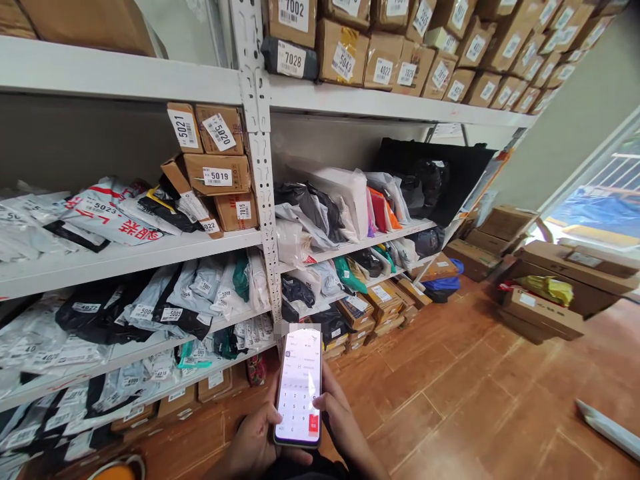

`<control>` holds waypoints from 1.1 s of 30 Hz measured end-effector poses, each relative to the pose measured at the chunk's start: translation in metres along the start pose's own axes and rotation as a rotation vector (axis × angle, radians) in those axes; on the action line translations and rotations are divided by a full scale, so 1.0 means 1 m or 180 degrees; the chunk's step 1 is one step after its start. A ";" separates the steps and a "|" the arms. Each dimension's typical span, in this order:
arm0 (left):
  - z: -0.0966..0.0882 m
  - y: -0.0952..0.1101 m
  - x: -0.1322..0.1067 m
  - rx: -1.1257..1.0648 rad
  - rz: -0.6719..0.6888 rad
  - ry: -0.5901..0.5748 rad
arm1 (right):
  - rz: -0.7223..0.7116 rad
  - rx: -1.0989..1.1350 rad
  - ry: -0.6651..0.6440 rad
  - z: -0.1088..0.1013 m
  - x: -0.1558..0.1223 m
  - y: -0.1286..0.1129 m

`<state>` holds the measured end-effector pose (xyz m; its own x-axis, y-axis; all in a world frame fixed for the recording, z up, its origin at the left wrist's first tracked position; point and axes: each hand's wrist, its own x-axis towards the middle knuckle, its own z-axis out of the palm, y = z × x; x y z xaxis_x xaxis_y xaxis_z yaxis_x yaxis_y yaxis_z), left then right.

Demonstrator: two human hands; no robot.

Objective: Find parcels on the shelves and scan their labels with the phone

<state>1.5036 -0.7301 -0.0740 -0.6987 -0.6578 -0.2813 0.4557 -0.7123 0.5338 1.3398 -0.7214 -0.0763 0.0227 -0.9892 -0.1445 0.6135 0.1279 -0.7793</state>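
Note:
A smartphone (299, 393) is held upright in front of me, its lit screen showing a number keypad with a red button at the lower right. My left hand (257, 427) grips its left side, the thumb over the lower left keys. Around the right edge wraps my right hand (340, 413), with its thumb at the screen's right side. The fingers behind the phone are mostly hidden. Beyond the phone, a white metal shelf rack (273, 267) holds grey and white mailer bags (205, 287) with number labels.
Labelled cardboard boxes (383, 63) line the top right shelf. More cartons (545, 313) and a yellow package (545, 290) are piled on the tiled floor (430, 400) at right. A long wrapped parcel (610, 430) lies at the lower right. Boxes (217, 173) stack on the left middle shelf.

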 end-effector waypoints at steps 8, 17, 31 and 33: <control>0.016 0.001 -0.003 0.0452 -0.0169 0.0509 | 0.0074 0.0142 0.0317 0.008 -0.004 -0.003; 0.003 -0.004 -0.004 0.0157 -0.0019 -0.0123 | 0.0122 0.0079 0.0377 0.019 -0.001 -0.001; -0.003 -0.018 0.021 -0.0169 0.0342 -0.0236 | 0.0270 0.0322 0.0168 0.008 -0.002 0.003; -0.002 -0.021 0.026 -0.0090 0.0462 -0.0371 | 0.0314 0.0420 0.0375 0.006 -0.001 0.005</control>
<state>1.4772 -0.7329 -0.0944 -0.6828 -0.7226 -0.1078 0.5706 -0.6196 0.5389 1.3478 -0.7205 -0.0767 -0.0001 -0.9562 -0.2926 0.7112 0.2056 -0.6723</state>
